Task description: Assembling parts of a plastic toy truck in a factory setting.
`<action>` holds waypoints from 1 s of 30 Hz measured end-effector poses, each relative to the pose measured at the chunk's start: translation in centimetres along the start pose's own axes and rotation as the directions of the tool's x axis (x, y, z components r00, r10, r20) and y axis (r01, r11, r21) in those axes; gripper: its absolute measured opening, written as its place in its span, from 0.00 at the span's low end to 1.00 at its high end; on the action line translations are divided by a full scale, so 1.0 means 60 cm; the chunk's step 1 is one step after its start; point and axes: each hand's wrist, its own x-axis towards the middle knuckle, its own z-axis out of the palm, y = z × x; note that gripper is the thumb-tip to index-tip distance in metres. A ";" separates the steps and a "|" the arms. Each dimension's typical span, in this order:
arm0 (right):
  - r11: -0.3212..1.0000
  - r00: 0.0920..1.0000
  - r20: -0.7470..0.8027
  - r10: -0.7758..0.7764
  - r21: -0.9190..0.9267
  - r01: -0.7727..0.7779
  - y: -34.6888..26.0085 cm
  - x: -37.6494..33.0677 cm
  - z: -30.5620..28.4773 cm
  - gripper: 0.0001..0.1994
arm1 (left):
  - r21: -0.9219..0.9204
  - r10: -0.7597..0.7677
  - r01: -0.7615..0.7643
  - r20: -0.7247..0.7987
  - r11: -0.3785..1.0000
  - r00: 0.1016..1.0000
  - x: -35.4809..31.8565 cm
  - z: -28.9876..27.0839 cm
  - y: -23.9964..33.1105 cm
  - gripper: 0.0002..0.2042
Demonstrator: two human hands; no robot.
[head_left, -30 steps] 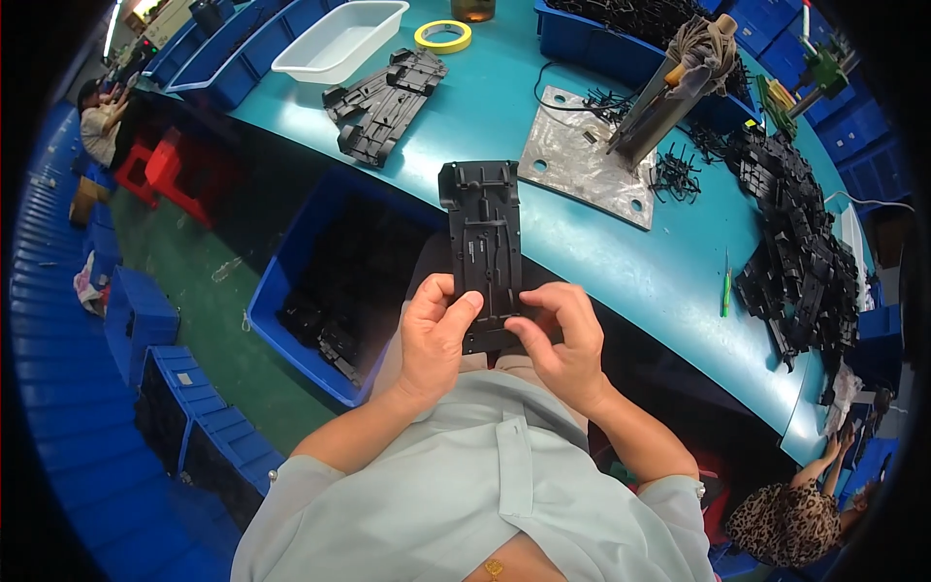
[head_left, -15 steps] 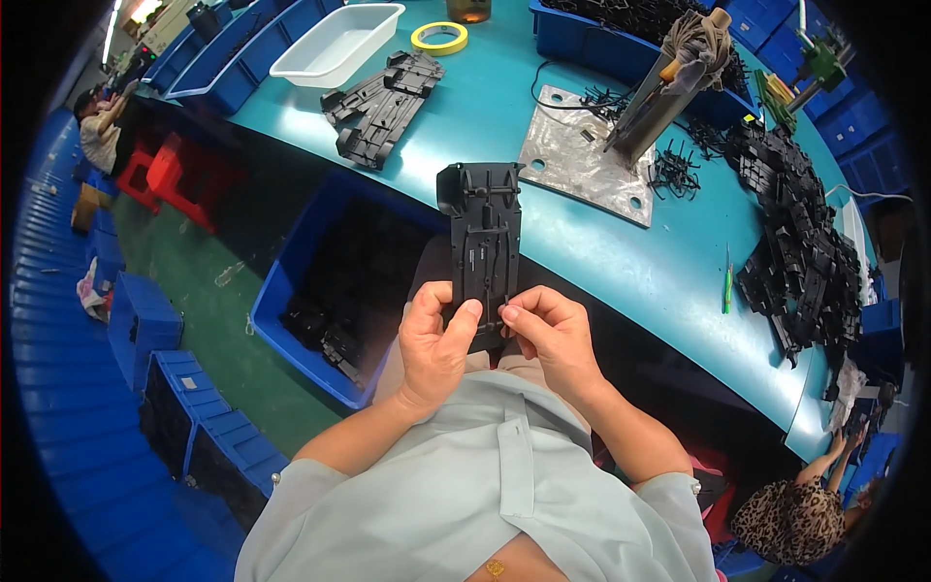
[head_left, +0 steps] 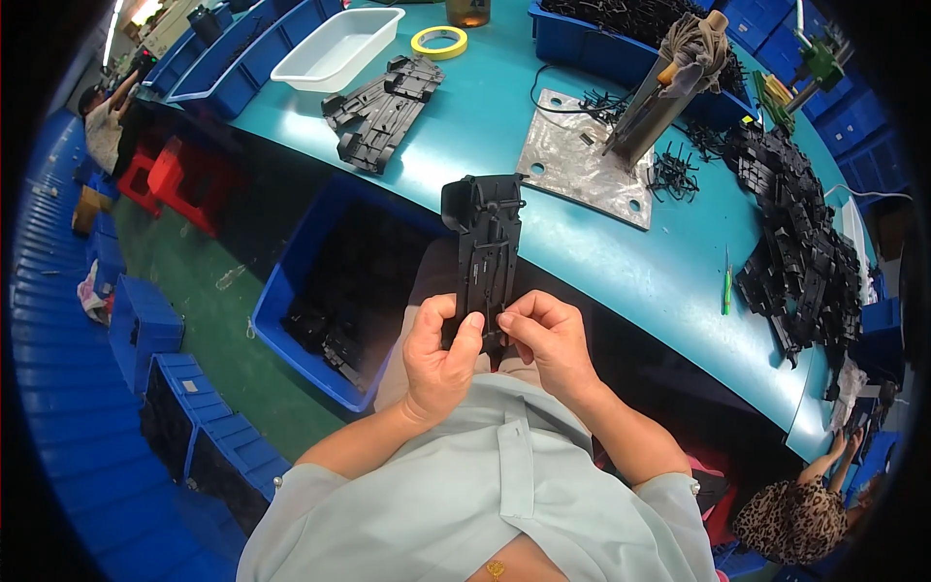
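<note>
My left hand (head_left: 439,357) is closed round the near left edge of a long black plastic car chassis (head_left: 488,257), its thumb lying on the face. The chassis is held above my lap in front of the table's edge, far end raised. My right hand (head_left: 550,339) is pinched at its near right edge, thumb and forefinger against the part. Whether a small piece sits between those fingertips is hidden. On the table, beyond the held one, lie a couple of similar black chassis (head_left: 383,114), overlapping.
A metal plate with a post (head_left: 585,170) stands on the teal table (head_left: 601,276). A black parts heap (head_left: 800,242) and green-handled tool (head_left: 727,289) lie right. Yellow tape (head_left: 439,43) and a white tray (head_left: 337,50) are behind. A blue bin (head_left: 276,325) stands left; co-workers are at both sides.
The chassis has tipped and turned slightly, its far end now a little lower in view. Both hands keep their grip, moved slightly. The co-worker at far left has shifted their arms.
</note>
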 end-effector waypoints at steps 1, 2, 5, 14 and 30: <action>1.000 1.000 0.016 0.000 0.009 0.000 -0.001 -0.002 0.001 0.05 | 0.070 0.057 -0.056 -0.005 0.996 0.998 -0.003 0.000 0.002 0.04; 1.000 1.000 0.013 0.002 0.010 -0.002 -0.001 0.000 0.000 0.05 | 0.069 0.054 -0.054 -0.003 0.996 0.999 -0.002 0.000 0.001 0.04; 1.000 1.000 0.021 0.002 0.021 -0.002 0.001 0.006 -0.003 0.05 | 0.042 0.023 -0.023 -0.002 0.999 1.000 0.002 0.004 0.005 0.04; 0.977 0.986 -0.037 -0.163 -0.144 0.156 0.001 0.012 0.003 0.09 | -0.323 -0.272 0.257 -0.003 0.911 0.962 0.031 -0.007 -0.005 0.03; 0.948 0.965 -0.030 -0.261 -0.194 0.251 0.034 0.019 0.001 0.11 | -0.373 -0.410 0.412 0.089 0.832 0.908 0.046 -0.016 -0.018 0.07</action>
